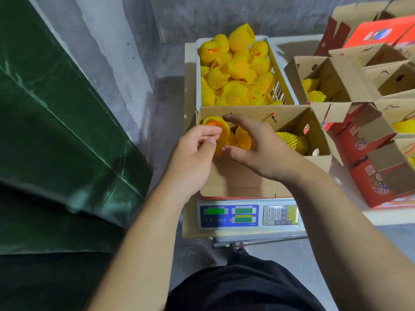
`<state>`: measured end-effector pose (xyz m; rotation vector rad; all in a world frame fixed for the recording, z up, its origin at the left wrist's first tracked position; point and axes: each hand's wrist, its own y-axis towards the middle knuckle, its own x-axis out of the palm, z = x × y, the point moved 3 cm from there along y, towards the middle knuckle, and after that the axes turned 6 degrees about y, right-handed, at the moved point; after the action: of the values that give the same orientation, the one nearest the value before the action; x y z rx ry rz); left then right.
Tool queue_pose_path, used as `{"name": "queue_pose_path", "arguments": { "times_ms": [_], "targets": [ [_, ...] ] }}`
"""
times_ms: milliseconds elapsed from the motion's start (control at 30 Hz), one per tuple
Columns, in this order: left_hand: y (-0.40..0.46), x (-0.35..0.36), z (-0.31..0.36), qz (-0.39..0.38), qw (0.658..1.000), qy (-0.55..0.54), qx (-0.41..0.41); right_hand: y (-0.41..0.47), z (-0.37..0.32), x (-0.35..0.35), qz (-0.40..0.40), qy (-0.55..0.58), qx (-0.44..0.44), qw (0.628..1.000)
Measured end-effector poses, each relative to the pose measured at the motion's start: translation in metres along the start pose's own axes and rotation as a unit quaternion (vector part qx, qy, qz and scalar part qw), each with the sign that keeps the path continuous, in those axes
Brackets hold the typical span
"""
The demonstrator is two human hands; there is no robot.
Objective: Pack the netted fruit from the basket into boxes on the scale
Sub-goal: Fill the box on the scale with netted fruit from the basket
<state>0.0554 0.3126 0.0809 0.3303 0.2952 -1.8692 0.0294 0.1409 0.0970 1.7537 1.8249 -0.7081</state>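
Observation:
An open cardboard box [242,173] stands on a digital scale [248,215]. Behind it a white basket [278,70] is piled with several orange fruits in yellow foam nets [235,70]. My left hand [193,153] pinches the net of an orange fruit [214,125] at the box's left end. My right hand [258,144] hovers just to its right, fingers spread and relaxed over another netted fruit [242,138]. More netted fruit [292,140] lies in the right part of the box.
Further open cardboard boxes [325,79] stand to the right, one holding netted fruit, beside red printed cartons [370,176]. A dark green tarp [56,131] fills the left side. A grey concrete wall stands behind the basket.

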Motion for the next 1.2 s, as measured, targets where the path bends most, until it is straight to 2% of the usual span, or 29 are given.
{"name": "queue_pose_path", "arguments": {
  "times_ms": [200,267,300,333,367,433,500,533,567,633,733,833,900,1067,1167,1200],
  "targets": [
    [0.042,0.011,0.013,0.009,0.999,0.037,0.008,0.033,0.027,-0.029,0.062,0.044,-0.027,0.997],
    [0.069,0.018,0.022,0.003,0.999,0.032,0.011,0.055,0.040,-0.042,0.107,0.141,-0.017,0.984],
    [0.085,0.022,0.026,0.000,1.000,0.029,0.013,0.070,0.049,-0.048,0.128,0.235,0.007,0.964],
    [0.103,0.028,0.029,0.000,0.999,0.029,0.014,0.086,0.059,-0.056,0.137,0.354,0.046,0.924],
    [0.121,0.034,0.031,-0.001,0.999,0.036,0.012,0.104,0.070,-0.062,0.128,0.481,0.094,0.862],
    [0.160,0.046,0.030,-0.003,0.997,0.073,-0.001,0.146,0.089,-0.075,0.089,0.694,0.173,0.693],
    [0.202,0.059,0.027,-0.019,0.992,0.123,-0.030,0.190,0.109,-0.087,0.104,0.804,0.221,0.542],
    [0.223,0.065,0.024,-0.034,0.987,0.147,-0.049,0.209,0.117,-0.087,0.125,0.826,0.238,0.495],
    [0.241,0.072,0.021,-0.052,0.981,0.172,-0.069,0.225,0.123,-0.082,0.142,0.835,0.253,0.468],
    [0.270,0.086,0.012,-0.080,0.963,0.228,-0.119,0.248,0.134,-0.062,0.153,0.838,0.284,0.441],
    [0.295,0.101,-0.013,-0.113,0.908,0.356,-0.192,0.261,0.151,-0.037,0.152,0.839,0.352,0.385],
    [0.309,0.119,-0.033,-0.182,0.860,0.424,-0.217,0.267,0.173,-0.031,0.161,0.838,0.377,0.360],
    [0.316,0.125,-0.039,-0.184,0.841,0.452,-0.232,0.267,0.181,-0.025,0.156,0.838,0.383,0.355],
    [0.325,0.126,-0.045,-0.170,0.832,0.464,-0.254,0.281,0.184,-0.016,0.154,0.868,0.361,0.304],
    [0.325,0.130,-0.049,-0.142,0.841,0.460,-0.248,0.288,0.197,-0.019,0.192,0.899,0.335,0.205],
    [0.324,0.132,-0.050,-0.138,0.841,0.460,-0.248,0.288,0.201,-0.019,0.201,0.907,0.322,0.182]
  ]
}}
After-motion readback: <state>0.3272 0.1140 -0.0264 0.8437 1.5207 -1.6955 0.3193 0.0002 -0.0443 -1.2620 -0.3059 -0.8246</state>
